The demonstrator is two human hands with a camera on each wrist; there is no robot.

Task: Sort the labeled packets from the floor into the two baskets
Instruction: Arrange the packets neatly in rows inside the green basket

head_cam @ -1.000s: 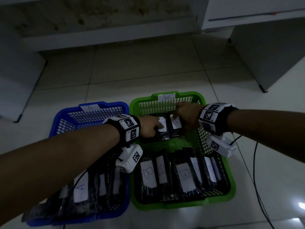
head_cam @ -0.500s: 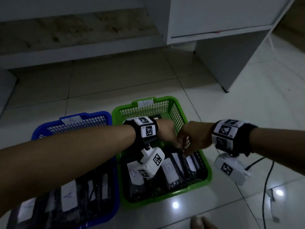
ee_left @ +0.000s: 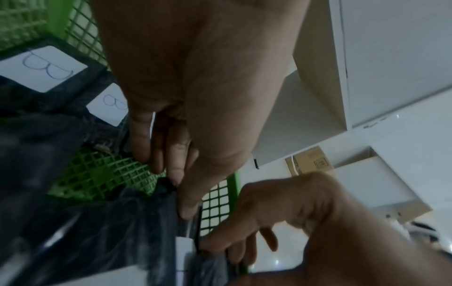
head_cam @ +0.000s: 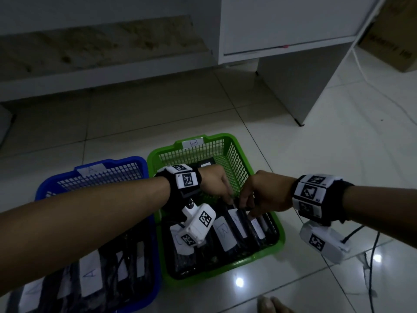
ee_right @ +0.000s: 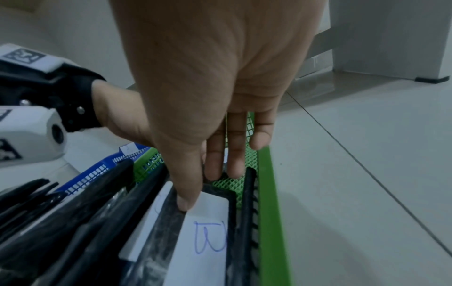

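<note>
A green basket [head_cam: 216, 136] tagged B holds several black packets with white B labels [head_cam: 225, 236]. To its left stands a blue basket [head_cam: 126, 159] with A-labeled packets [head_cam: 91, 276]. Both hands are over the near row of the green basket. My left hand [head_cam: 228, 197] pinches the top edge of a black packet [ee_left: 137, 222] between thumb and fingers. My right hand [head_cam: 248, 206] pinches the top of a B-labeled packet [ee_right: 205, 241], thumb [ee_right: 183, 205] in front and fingers behind it. Two more B packets [ee_left: 44, 67] lie at the basket's far end.
A white cabinet [head_cam: 293, 86] stands behind and to the right of the baskets. Cables [head_cam: 372, 267] trail over the tiles at the right. A cardboard box [head_cam: 388, 48] sits at the far right. A foot [head_cam: 270, 306] shows at the bottom edge.
Both hands have come back from the far row of the green basket to its near row. The head view has swung right and up.
</note>
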